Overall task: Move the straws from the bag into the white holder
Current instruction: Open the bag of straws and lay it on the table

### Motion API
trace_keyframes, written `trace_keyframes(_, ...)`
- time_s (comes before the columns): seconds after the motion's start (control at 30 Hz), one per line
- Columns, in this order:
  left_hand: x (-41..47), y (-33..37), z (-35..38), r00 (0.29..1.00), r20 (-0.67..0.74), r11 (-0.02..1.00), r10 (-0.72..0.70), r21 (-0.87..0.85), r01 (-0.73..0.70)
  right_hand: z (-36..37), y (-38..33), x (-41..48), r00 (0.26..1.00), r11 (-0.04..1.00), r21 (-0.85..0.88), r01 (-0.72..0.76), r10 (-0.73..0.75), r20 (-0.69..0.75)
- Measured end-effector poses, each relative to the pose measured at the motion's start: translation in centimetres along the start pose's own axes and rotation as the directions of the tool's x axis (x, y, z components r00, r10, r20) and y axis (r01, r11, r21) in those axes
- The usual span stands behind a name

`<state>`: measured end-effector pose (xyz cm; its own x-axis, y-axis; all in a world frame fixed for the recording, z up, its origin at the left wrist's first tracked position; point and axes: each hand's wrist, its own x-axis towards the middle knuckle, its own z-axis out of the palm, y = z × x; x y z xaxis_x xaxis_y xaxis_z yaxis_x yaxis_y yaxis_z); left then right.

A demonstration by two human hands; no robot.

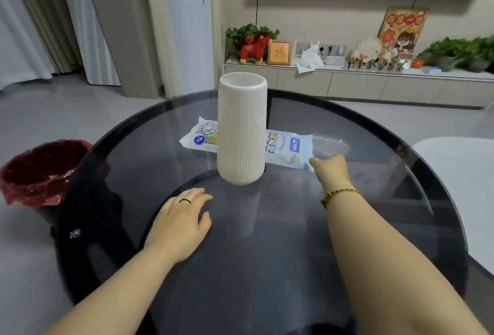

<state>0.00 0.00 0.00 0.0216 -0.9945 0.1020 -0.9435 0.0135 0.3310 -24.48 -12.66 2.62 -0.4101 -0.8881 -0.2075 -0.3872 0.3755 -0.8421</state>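
A tall white ribbed holder (pixel 242 131) stands upright near the middle of the round dark glass table (pixel 347 241). Behind it lies a flat pale-blue printed bag of straws (pixel 290 148), its middle hidden by the holder and its left end (pixel 200 135) showing on the other side. My right hand (pixel 330 168) reaches to the bag's right end, fingers curled at its near corner; whether they grip it I cannot tell. My left hand (pixel 181 223) rests flat on the glass, in front and left of the holder, fingers apart and holding nothing.
A bin with a red liner (pixel 40 171) stands on the floor left of the table. A white seat edge (pixel 459 174) lies to the right. A low cabinet (pixel 358 85) with plants and ornaments runs along the far wall.
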Motion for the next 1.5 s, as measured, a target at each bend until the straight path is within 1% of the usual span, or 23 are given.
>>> trace_keyframes(0.07,0.4,-0.3,0.3,0.999,-0.040,1.000,0.016,0.006,-0.016,0.8,-0.6,0.9,1.000,0.999,-0.046,-0.014,0.014,-0.011)
trace_keyframes(0.13,0.5,-0.7,0.6,0.999,-0.043,1.000,0.022,0.014,-0.022,1.8,-1.5,1.5,0.999,0.993,-0.113,-0.045,0.044,-0.003)
trace_keyframes(0.23,0.6,-0.7,0.9,0.998,-0.053,0.999,0.032,0.005,-0.031,2.8,-1.9,2.4,0.999,0.971,-0.233,-0.049,0.047,-0.015)
trace_keyframes(0.27,0.7,-0.7,0.9,0.997,-0.062,0.999,0.039,0.008,-0.039,2.8,-2.0,2.7,0.999,0.968,-0.247,-0.041,0.042,-0.003)
trace_keyframes(0.37,0.7,-0.8,1.1,0.997,-0.072,0.999,0.034,-0.002,-0.034,2.7,-2.5,3.7,0.993,0.981,-0.187,-0.060,0.077,0.085)
trace_keyframes(0.5,0.7,-0.8,1.1,0.996,-0.075,0.999,0.043,0.000,-0.043,2.4,-2.9,4.5,0.985,0.922,-0.381,-0.066,0.122,0.123)
trace_keyframes(0.6,0.7,-0.8,1.1,0.995,-0.083,0.999,0.050,-0.004,-0.050,2.0,-2.6,4.6,0.982,0.908,-0.417,-0.034,0.108,0.155)
trace_keyframes(0.67,0.7,-0.9,1.2,0.995,-0.091,0.999,0.051,-0.007,-0.052,1.2,-2.5,4.5,0.979,0.934,-0.357,-0.022,0.092,0.180)
trace_keyframes(0.7,0.8,-0.9,1.2,0.994,-0.093,0.999,0.051,-0.010,-0.052,0.4,-2.3,4.5,0.982,0.960,-0.278,-0.020,0.071,0.175)
trace_keyframes(0.73,0.8,-0.9,1.2,0.994,-0.095,0.999,0.050,-0.012,-0.051,-0.4,-2.0,4.2,0.984,0.988,-0.145,-0.055,0.078,0.159)
trace_keyframes(0.77,0.7,-0.9,1.2,0.994,-0.095,0.999,0.048,-0.011,-0.049,-1.2,-1.6,3.6,0.983,0.994,0.012,-0.107,0.104,0.149)
trace_keyframes(0.83,0.6,-0.7,1.1,0.994,-0.093,0.999,0.052,-0.013,-0.053,-3.0,-0.3,1.9,0.976,0.940,0.283,-0.191,0.150,0.160)
trace_keyframes(0.87,0.5,-0.7,1.0,0.994,-0.097,0.999,0.048,-0.013,-0.050,-3.7,0.3,1.1,0.970,0.904,0.367,-0.220,0.164,0.178)
trace_keyframes(1.0,-0.1,0.1,0.3,0.991,-0.136,0.999,0.010,-0.037,-0.015,-7.4,3.1,-3.1,0.955,0.761,0.584,-0.284,0.169,0.245)
trace_keyframes(1.07,-0.9,0.6,-0.1,0.985,-0.169,0.999,0.024,-0.031,-0.030,-8.7,4.3,-5.5,0.951,0.725,0.628,-0.282,0.124,0.284)
trace_keyframes(1.13,-2.2,1.9,-0.6,0.973,-0.211,0.991,0.095,-0.074,-0.113,-9.4,5.3,-8.0,0.954,0.706,0.664,-0.246,0.056,0.294)
trace_keyframes(1.2,-4.1,4.5,-0.9,0.929,-0.283,0.950,0.238,-0.129,-0.283,-9.1,5.7,-10.5,0.953,0.708,0.676,-0.206,-0.012,0.302)
trace_keyframes(1.27,-5.9,8.0,-0.9,0.852,-0.335,0.869,0.403,-0.153,-0.471,-8.1,5.9,-12.9,0.945,0.718,0.678,-0.155,-0.092,0.314)
trace_keyframes(1.3,-6.5,9.6,-0.9,0.818,-0.343,0.818,0.461,-0.193,-0.542,-7.5,5.9,-14.1,0.938,0.724,0.679,-0.124,-0.138,0.318)
trace_keyframes(1.33,-7.1,10.8,-0.9,0.808,-0.335,0.775,0.485,-0.263,-0.575,-6.8,6.1,-15.1,0.929,0.729,0.679,-0.090,-0.184,0.321)
trace_keyframes(1.4,-7.4,11.6,-0.5,0.825,-0.337,0.735,0.454,-0.382,-0.561,-5.5,6.6,-16.7,0.911,0.737,0.675,-0.031,-0.257,0.322)
trace_keyframes(1.43,-7.4,11.4,-0.2,0.840,-0.332,0.735,0.430,-0.412,-0.539,-5.0,6.9,-17.2,0.906,0.743,0.670,0.001,-0.284,0.314)
trace_keyframes(1.5,-7.3,10.7,0.5,0.843,-0.332,0.741,0.424,-0.408,-0.533,-4.4,7.3,-17.7,0.901,0.769,0.633,0.085,-0.330,0.280)
